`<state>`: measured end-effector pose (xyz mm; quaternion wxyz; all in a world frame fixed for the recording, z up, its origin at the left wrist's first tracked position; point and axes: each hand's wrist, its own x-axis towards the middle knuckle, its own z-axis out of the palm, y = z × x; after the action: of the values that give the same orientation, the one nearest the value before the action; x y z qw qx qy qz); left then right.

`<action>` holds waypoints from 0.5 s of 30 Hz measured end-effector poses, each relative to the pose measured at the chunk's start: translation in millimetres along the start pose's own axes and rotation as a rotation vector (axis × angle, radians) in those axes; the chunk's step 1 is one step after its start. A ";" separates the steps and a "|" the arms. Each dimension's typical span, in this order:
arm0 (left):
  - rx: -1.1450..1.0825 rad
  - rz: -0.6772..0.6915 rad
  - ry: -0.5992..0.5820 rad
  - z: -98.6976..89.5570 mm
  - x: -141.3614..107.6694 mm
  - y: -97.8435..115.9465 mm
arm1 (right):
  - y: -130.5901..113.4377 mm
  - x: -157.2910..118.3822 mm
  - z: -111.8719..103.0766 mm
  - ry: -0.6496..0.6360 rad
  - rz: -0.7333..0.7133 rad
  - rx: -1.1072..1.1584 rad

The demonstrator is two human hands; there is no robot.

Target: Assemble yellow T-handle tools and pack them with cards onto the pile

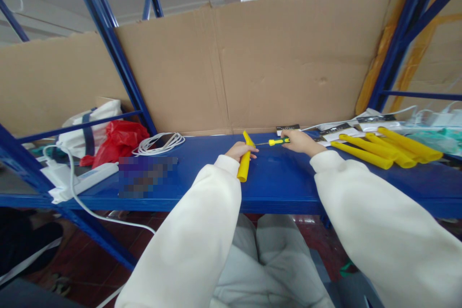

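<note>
In the middle of the blue shelf (281, 180), my left hand (239, 150) is closed around a yellow tube (244, 169), whose two ends show above and below the fingers. Just to its right, my right hand (299, 142) grips a screwdriver (276, 142) by its yellow and dark handle. The thin metal shaft points left, and its tip meets or nearly meets the side of the tube near my left fingers. Whether the tip enters the tube is too small to tell.
Several more yellow tubes (368, 155) lie at the right, by packets with black labels (335, 131). On the left are a coiled white cable (159, 144), a red plastic bag (124, 137) and a white power strip (90, 178). Cardboard (281, 62) stands behind, between blue posts.
</note>
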<state>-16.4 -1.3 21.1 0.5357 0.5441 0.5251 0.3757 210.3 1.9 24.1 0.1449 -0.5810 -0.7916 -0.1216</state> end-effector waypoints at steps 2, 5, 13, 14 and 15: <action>0.018 0.000 -0.015 0.6 -1.7 0.3 | -0.7 0.1 -0.1 -0.009 0.009 -0.005; 0.057 -0.001 -0.028 1.8 -6.1 1.4 | -1.4 0.2 0.4 -0.033 0.026 -0.012; 0.249 0.063 -0.036 8.8 -12.4 0.5 | -5.3 -1.8 -1.1 -0.093 0.073 -0.003; 0.274 0.073 -0.023 9.4 -12.2 0.0 | -5.9 -1.9 -1.5 -0.099 0.071 0.008; 0.298 0.083 -0.012 9.9 -12.0 -0.5 | -6.4 -1.9 -1.8 -0.104 0.069 0.019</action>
<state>-8.9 -14.9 21.1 0.4364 0.6410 0.5489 0.3120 204.8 -2.3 24.9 0.1129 -0.6120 -0.7788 -0.0787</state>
